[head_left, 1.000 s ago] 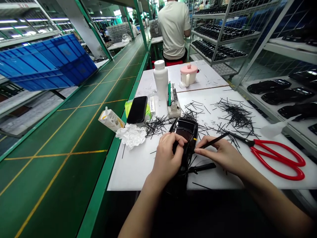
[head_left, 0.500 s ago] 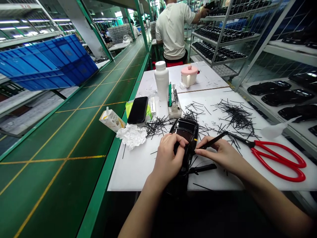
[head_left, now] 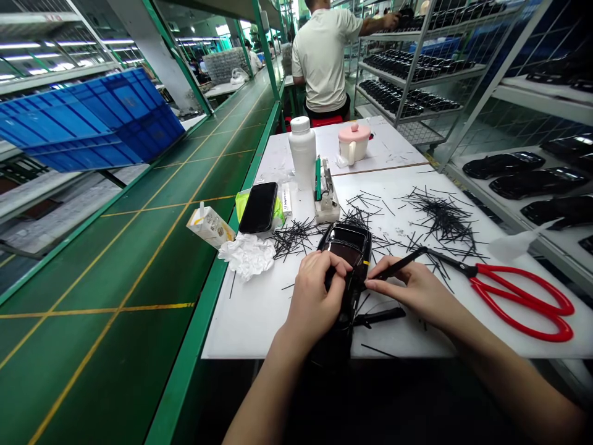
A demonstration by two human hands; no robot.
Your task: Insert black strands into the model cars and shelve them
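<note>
A glossy black model car (head_left: 348, 238) lies in front of me, with a small yellow mark on its right side. My left hand (head_left: 317, 287) is closed over its left side, thumb and forefinger bent together at the cabin, hiding part of it. My right hand (head_left: 412, 284) pinches a slim black tool (head_left: 399, 266), shaped like tweezers, whose tip points at the car's right side. Whether the tip touches is hidden by the fingers. Just below, a dark flat piece (head_left: 382, 316) juts out beside the car, perhaps its opened door.
Red-handled scissors (head_left: 521, 296) lie at the right. Thin black strips (head_left: 445, 216) are scattered over the white table (head_left: 241, 334). Crumpled tissue (head_left: 248, 254), a drink carton (head_left: 210, 227), phone (head_left: 258, 207) and white bottle (head_left: 302, 151) stand left. A green conveyor (head_left: 152, 247) runs alongside. Another person sits ahead.
Both hands and the car hold almost the same position; the view shifts very slightly. The person ahead has stretched an arm further toward the rack.
</note>
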